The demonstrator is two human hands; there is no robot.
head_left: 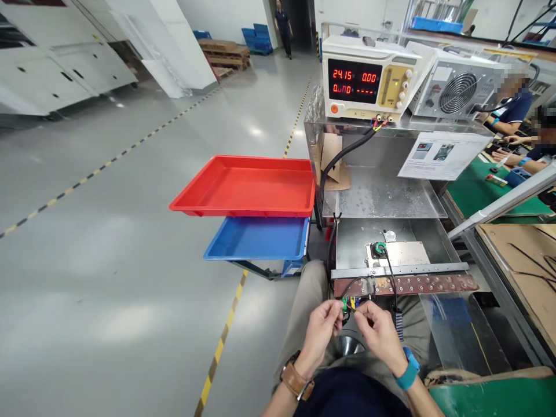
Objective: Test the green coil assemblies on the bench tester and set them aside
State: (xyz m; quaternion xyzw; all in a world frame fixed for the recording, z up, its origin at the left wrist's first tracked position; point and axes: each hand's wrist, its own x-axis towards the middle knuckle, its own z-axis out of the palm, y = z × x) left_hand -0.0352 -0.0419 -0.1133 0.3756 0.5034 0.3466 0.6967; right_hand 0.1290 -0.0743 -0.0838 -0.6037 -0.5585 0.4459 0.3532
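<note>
My left hand [324, 330] and my right hand [380, 330] are close together above my lap, fingertips pinched near small green and yellow connectors [353, 303]. Both seem to be on thin dark wires, too small to make out clearly. The connectors hang at the front of a brown strip [408, 284] with rows of screws. Behind it, in a metal tray [354, 234], lies a flat silver unit [408, 253] with a round green connector [380, 249]. A black cable [391, 275] runs from that connector over the strip to beside my right hand.
A power supply [369, 81] with red digits stands on the metal shelf. Left of the bench are a red tray [256, 185] and a lower blue tray [260, 237]. Co-workers sit at the right; a person [283, 29] stands far back.
</note>
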